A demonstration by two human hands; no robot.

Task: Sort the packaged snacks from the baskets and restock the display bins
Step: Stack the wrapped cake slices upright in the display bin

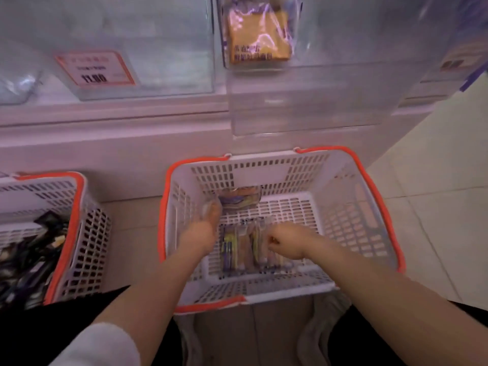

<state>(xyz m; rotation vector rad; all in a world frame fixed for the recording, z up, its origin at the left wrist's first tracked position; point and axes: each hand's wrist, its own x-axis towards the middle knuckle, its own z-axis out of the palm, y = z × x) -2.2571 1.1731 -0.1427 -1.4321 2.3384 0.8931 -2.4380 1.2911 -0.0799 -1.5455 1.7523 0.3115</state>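
- Left hand (pixel 204 228) reached into the centre basket (pixel 340 165), fingers blurred against a snack packet (pixel 241 200); grasp unclear.
- Right hand (pixel 286 240) pinched the packets (pixel 243 249) at the basket's bottom.

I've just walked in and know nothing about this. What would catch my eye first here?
Most likely the white basket with the orange rim on the floor in the middle, with the left hand and right hand both reaching down into it among clear-wrapped snack packs. Above it, a single packaged bread slice sits in a clear display bin, and a second basket of dark packets stands at the left.
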